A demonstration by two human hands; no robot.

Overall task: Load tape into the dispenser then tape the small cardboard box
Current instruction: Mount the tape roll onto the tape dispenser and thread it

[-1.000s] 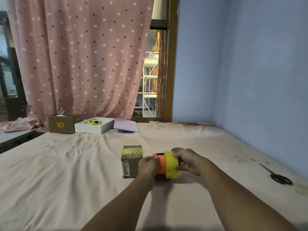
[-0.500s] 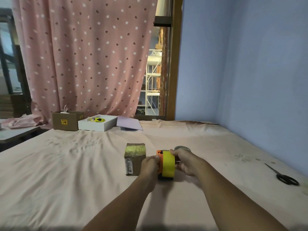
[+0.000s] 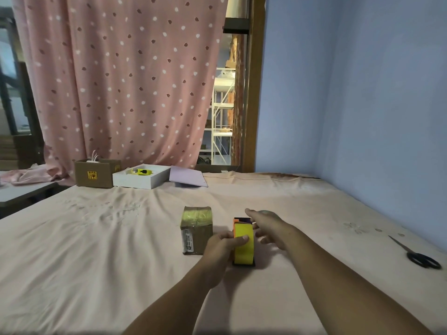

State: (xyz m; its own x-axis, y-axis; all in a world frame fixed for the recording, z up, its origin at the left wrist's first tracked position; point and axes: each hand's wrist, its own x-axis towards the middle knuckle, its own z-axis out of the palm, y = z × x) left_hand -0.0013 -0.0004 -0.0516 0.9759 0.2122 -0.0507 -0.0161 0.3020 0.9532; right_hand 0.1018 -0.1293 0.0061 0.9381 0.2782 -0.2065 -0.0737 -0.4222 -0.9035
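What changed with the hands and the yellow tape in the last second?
The right hand let go of the tape dispenser and opened beside it. The left hand still holds it on the bed. The small cardboard box and scissors stayed put.

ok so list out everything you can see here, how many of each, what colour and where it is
small cardboard box: 1, brown with yellowish tape on top, bed centre
tape dispenser: 1, orange and black, right of that box
tape roll: 1, yellow, on the dispenser
scissors: 1, black handles, right edge of bed
open cardboard box: 1, brown, far left of bed
white tray: 1, white, holds a yellow item, beside the open box
paper sheet: 1, pale purple, right of the tray
bed sheet: 1, pink
curtain: 1, pink, dotted, behind
left hand: 1, gripping the roll
right hand: 1, open, just right of the dispenser
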